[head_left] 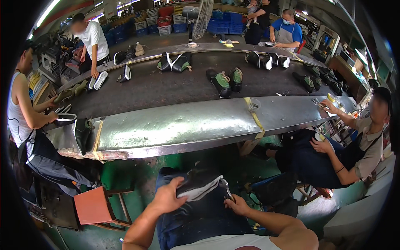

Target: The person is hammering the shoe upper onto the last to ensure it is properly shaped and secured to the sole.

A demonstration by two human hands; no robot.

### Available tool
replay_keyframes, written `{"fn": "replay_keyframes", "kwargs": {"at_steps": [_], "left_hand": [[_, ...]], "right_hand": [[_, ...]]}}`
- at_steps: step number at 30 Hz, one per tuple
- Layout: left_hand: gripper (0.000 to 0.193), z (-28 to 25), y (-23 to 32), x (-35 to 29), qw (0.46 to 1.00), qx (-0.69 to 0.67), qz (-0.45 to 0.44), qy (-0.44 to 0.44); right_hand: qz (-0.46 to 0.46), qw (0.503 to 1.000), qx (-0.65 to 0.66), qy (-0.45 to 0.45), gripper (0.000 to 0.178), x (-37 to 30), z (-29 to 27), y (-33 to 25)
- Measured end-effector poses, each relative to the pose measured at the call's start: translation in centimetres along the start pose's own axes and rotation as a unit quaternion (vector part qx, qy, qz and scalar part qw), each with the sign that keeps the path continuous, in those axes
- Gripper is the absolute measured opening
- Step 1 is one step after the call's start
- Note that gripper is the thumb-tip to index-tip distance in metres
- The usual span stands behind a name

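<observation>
Over my lap, my left hand [168,196] is closed round one end of a black shoe [199,180] with a pale grey-white lower part. The shoe lies tilted on its side, its other end pointing to the right. My right hand [236,205] is closed on the handles of metal pincers [226,189]. Their curved head meets the pale edge at the shoe's right end. Whether the jaws grip the material is too small to tell. Dark blue cloth [179,227] covers my legs beneath the shoe.
Ahead runs a metal-edged bench [175,129] with a dark conveyor belt [150,89] carrying several shoes. A clear cup [254,105] stands on the metal edge. Co-workers sit or stand left, right and across. An orange-topped stool [93,205] is at my left.
</observation>
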State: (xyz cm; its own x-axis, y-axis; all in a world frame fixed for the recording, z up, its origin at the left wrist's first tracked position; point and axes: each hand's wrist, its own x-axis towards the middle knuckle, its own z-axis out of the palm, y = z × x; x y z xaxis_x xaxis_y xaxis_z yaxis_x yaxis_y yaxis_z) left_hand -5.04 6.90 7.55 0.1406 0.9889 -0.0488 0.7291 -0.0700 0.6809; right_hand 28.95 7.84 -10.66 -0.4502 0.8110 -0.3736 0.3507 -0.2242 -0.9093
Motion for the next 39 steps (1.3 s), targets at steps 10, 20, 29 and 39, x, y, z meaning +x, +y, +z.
{"fn": "replay_keyframes", "kwargs": {"at_steps": [10, 20, 29, 39], "left_hand": [[0.055, 5.9, -4.5, 9.2, 0.987, -0.130, -0.076, 0.055], [0.026, 12.7, -6.3, -0.7, 0.981, -0.047, -0.181, 0.049], [0.027, 13.4, -3.5, -0.5, 0.992, 0.068, -0.045, 0.091], [0.063, 21.9, -12.3, -0.6, 0.797, -0.589, -0.133, 0.012]], "right_hand": [[-0.042, 0.990, -0.125, 0.048, 0.031, -1.3, 0.9, -4.1], [-0.058, 0.952, -0.230, -0.191, 0.034, -0.4, -1.5, -9.8], [0.145, 0.843, -0.346, -0.385, 0.038, 4.8, -1.8, -18.3], [-0.043, 0.828, -0.466, -0.309, 0.033, 5.3, -0.4, -14.3]]}}
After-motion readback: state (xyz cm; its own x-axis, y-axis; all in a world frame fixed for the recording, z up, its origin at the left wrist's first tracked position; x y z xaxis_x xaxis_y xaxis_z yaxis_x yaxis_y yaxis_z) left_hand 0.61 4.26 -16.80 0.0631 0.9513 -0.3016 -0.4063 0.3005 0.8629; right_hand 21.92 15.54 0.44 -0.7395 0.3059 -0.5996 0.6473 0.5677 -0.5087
